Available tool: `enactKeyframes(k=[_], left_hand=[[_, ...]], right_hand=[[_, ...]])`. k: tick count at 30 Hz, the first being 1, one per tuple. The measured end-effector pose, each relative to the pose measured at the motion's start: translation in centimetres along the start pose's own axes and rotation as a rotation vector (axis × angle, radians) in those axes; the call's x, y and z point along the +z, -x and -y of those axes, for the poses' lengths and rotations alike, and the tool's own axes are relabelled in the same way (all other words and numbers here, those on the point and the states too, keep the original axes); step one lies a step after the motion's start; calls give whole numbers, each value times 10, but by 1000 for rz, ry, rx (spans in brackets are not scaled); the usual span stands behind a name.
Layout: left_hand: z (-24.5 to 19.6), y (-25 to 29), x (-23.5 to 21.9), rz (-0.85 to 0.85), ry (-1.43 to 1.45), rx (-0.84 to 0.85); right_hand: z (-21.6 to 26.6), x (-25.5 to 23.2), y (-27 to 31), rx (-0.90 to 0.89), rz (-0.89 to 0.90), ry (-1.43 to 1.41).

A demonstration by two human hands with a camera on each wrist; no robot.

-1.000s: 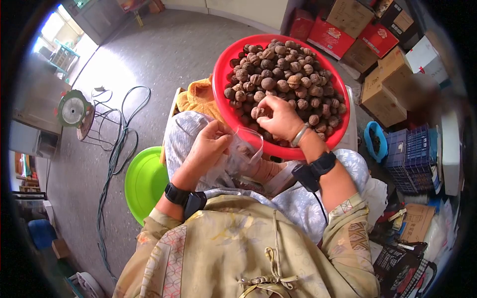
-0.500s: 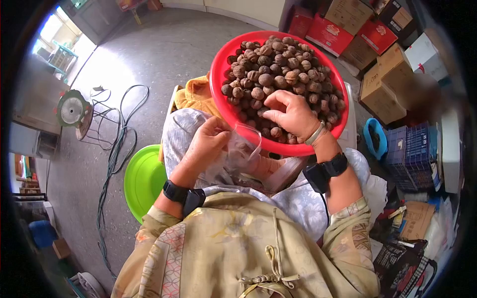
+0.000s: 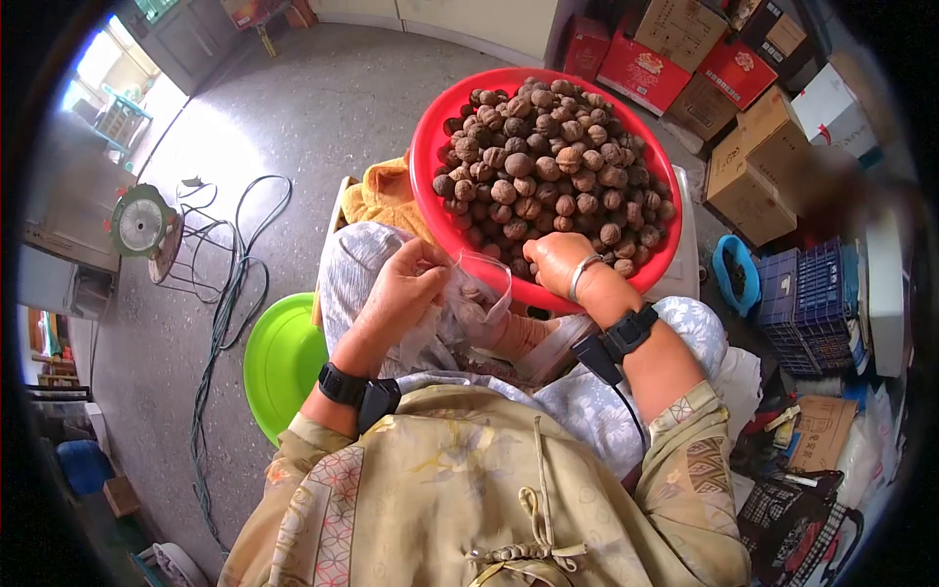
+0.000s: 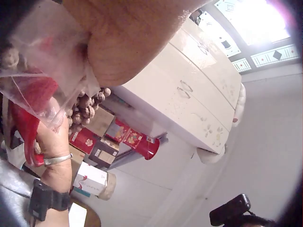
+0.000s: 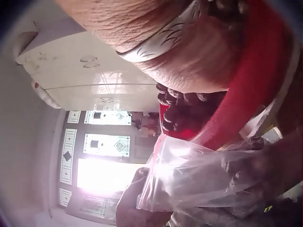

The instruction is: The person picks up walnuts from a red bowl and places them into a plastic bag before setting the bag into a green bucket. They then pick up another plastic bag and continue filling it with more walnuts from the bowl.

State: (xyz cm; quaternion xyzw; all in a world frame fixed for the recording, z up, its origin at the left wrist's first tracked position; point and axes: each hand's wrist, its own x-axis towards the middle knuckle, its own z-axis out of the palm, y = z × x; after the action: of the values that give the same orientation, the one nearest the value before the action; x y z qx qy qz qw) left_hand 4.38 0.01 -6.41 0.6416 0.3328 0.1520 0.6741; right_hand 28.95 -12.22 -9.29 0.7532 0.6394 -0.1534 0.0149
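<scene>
A red basin [image 3: 423,166] heaped with brown walnuts [image 3: 567,161] stands in front of the person. The left hand [image 3: 403,293] pinches the rim of a clear plastic bag [image 3: 497,279] beside the basin's near-left edge; walnuts show inside the bag [image 5: 189,175] in the right wrist view. Over the basin's near rim, the right hand [image 3: 567,262] points down with bent fingers at the walnuts. Its fingertips are hidden, so whether it holds a walnut cannot be told. The left wrist view shows the bag [image 4: 42,61] close in front of the right hand [image 4: 54,142].
A green basin [image 3: 286,367] lies on the floor at the left, near dark cables [image 3: 210,382] and a round green-rimmed device [image 3: 143,220]. An orange cloth [image 3: 383,196] lies beside the red basin. Boxes [image 3: 753,176] and a blue crate [image 3: 804,303] stand at the right.
The right hand has moved over the walnuts, then back toward the near rim, its fingers now turned downward. The left hand keeps its pinch on the bag in nearly the same place.
</scene>
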Motion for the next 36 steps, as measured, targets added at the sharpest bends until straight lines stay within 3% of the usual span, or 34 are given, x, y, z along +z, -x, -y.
enactKeyframes(k=[3, 5, 6, 8, 9, 10, 12, 23, 29, 36], left_hand=[[6, -3, -3, 12, 4, 19], [1, 0, 0, -13, -6, 26], [2, -1, -1, -14, -5, 27], [5, -2, -3, -5, 17, 13], [4, -2, -3, -5, 17, 13], [2, -1, -2, 0, 14, -7], [0, 0, -2, 5, 12, -26], [2, 0, -2, 40, 49, 23], [3, -1, -1, 39, 51, 31], [-1, -1, 3, 26, 36, 19]], right_hand=[[0, -6, 4, 2, -43, -49], [6, -26, 15, 20, -257, -211], [6, -31, 15, 19, -257, -209], [6, -36, 14, 132, -297, -447], [5, -37, 13, 162, -230, -622], [5, -34, 11, 162, -231, -621], [5, -22, 3, -51, -487, -358], [7, 6, -26, -86, -504, 140], [7, -2, -13, 20, -435, -50], [8, 0, -15, -31, -436, -14]])
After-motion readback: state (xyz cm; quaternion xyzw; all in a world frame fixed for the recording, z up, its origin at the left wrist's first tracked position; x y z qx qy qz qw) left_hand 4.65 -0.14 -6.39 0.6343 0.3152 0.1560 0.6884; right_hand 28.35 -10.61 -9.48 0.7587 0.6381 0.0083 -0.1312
